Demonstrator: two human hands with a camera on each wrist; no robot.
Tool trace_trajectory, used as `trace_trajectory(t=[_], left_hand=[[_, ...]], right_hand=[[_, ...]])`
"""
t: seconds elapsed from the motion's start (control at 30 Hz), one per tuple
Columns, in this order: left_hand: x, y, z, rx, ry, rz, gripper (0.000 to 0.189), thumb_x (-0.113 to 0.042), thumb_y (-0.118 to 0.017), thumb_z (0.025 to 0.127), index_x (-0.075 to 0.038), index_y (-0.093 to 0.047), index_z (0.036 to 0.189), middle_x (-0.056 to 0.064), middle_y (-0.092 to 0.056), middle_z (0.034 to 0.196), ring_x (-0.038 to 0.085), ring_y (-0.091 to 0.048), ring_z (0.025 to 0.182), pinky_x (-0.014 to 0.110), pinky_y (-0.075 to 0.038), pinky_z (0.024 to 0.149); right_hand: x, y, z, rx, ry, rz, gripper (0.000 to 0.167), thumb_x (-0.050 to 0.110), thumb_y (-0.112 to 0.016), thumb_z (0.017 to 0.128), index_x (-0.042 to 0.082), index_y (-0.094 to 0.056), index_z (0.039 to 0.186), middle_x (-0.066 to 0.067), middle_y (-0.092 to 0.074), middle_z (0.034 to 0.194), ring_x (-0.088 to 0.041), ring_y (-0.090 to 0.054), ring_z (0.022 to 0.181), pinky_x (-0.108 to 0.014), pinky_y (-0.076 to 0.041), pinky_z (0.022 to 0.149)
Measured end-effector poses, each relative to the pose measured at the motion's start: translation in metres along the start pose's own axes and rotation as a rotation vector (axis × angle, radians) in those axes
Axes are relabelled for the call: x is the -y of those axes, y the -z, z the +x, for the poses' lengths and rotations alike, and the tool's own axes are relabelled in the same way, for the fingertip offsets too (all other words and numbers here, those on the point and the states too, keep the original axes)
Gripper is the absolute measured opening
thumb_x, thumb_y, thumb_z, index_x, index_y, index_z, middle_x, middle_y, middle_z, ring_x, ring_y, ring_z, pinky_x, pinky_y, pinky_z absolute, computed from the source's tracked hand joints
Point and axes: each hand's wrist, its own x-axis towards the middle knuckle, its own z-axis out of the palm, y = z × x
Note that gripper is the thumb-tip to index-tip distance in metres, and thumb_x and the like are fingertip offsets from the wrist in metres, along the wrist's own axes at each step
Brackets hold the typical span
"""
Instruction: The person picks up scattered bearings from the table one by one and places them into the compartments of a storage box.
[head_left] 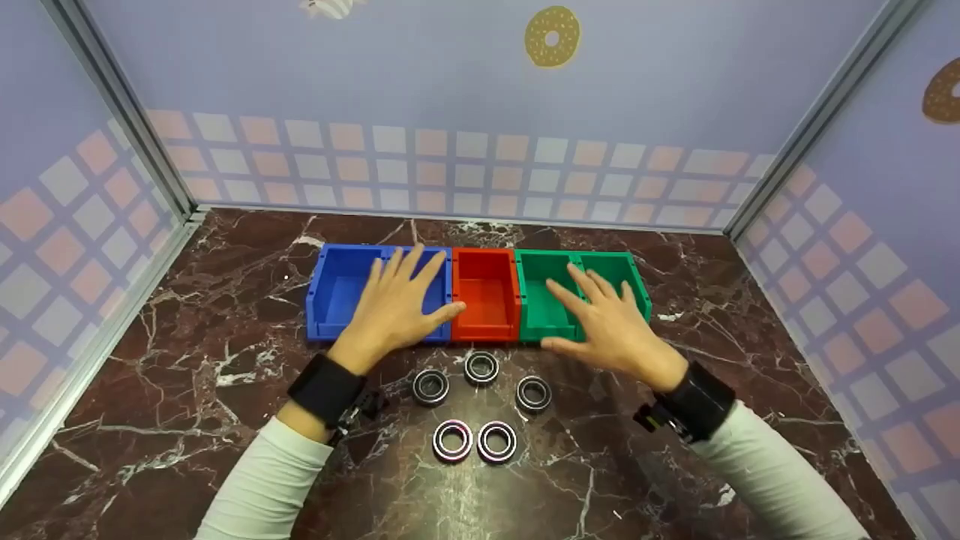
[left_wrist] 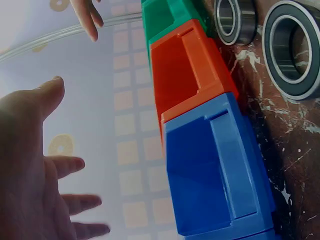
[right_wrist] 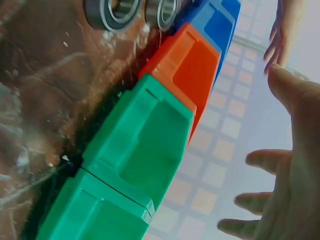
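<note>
My left hand point(head_left: 397, 304) hovers with spread fingers over the blue bins point(head_left: 345, 330), holding nothing. Over the green bins point(head_left: 546, 331) my right hand point(head_left: 611, 326) is likewise spread and holds nothing. A red bin point(head_left: 484, 330) stands between the two colours, touching both. In front of the bins lie several ring-shaped ball bearings: a dark one at the left point(head_left: 430, 388), a dark one in the middle point(head_left: 481, 368) and a dark one at the right point(head_left: 534, 394). Nearer are two bearings with pinkish rims, a left one point(head_left: 452, 440) and a right one point(head_left: 496, 442).
The bins form one row on a dark red marbled tabletop point(head_left: 225, 420). Behind them rises a lilac wall panel point(head_left: 450, 90) with a checked band and doughnut prints. Side panels joined by metal posts point(head_left: 817, 127) enclose the table at left and right.
</note>
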Motion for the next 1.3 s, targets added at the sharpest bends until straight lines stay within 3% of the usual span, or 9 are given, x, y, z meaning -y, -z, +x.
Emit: trace_trajectory(t=[0.23, 0.43, 0.67, 0.9, 1.3], left_hand=[[-0.001, -0.011, 0.012, 0.031, -0.043, -0.130, 0.074, -0.054, -0.051, 0.098, -0.015, -0.029, 0.157, 0.017, -0.036, 0.158, 0.037, -0.036, 0.145, 0.055, -0.031, 0.119], [-0.001, -0.025, 0.027, 0.015, -0.003, -0.260, 0.064, -0.041, -0.051, 0.102, -0.005, -0.034, 0.153, 0.019, -0.044, 0.153, 0.036, -0.041, 0.142, 0.051, -0.032, 0.119], [-0.001, -0.042, 0.040, -0.079, 0.080, -0.385, 0.054, -0.028, -0.054, 0.102, 0.001, -0.045, 0.146, 0.022, -0.054, 0.143, 0.038, -0.051, 0.133, 0.050, -0.041, 0.113], [-0.001, -0.052, 0.048, -0.076, 0.203, -0.476, 0.052, -0.029, -0.054, 0.101, 0.004, -0.050, 0.141, 0.023, -0.057, 0.139, 0.035, -0.056, 0.128, 0.047, -0.047, 0.108], [-0.001, -0.061, 0.050, -0.154, 0.210, -0.489, 0.037, -0.015, -0.062, 0.096, 0.003, -0.063, 0.128, 0.023, -0.066, 0.127, 0.035, -0.063, 0.119, 0.046, -0.052, 0.100]], right_hand=[[0.005, -0.012, -0.020, -0.008, 0.091, 0.032, 0.081, 0.061, -0.068, 0.084, 0.022, -0.043, 0.151, -0.016, -0.042, 0.155, -0.041, -0.046, 0.136, -0.064, -0.040, 0.108], [0.011, -0.028, -0.029, -0.027, 0.182, 0.072, 0.068, 0.051, -0.075, 0.082, 0.015, -0.058, 0.138, -0.012, -0.061, 0.137, -0.032, -0.060, 0.124, -0.052, -0.053, 0.097], [0.014, -0.049, -0.031, 0.029, 0.221, 0.124, 0.062, 0.042, -0.078, 0.082, 0.014, -0.061, 0.135, -0.007, -0.065, 0.132, -0.027, -0.062, 0.120, -0.047, -0.055, 0.095], [0.015, -0.065, -0.029, 0.055, 0.239, 0.151, 0.061, 0.038, -0.080, 0.081, 0.011, -0.063, 0.132, -0.010, -0.065, 0.130, -0.028, -0.064, 0.118, -0.046, -0.054, 0.098], [0.022, -0.074, -0.024, 0.056, 0.284, 0.135, 0.051, 0.031, -0.083, 0.077, 0.013, -0.068, 0.123, -0.008, -0.069, 0.124, -0.028, -0.067, 0.111, -0.045, -0.057, 0.092]])
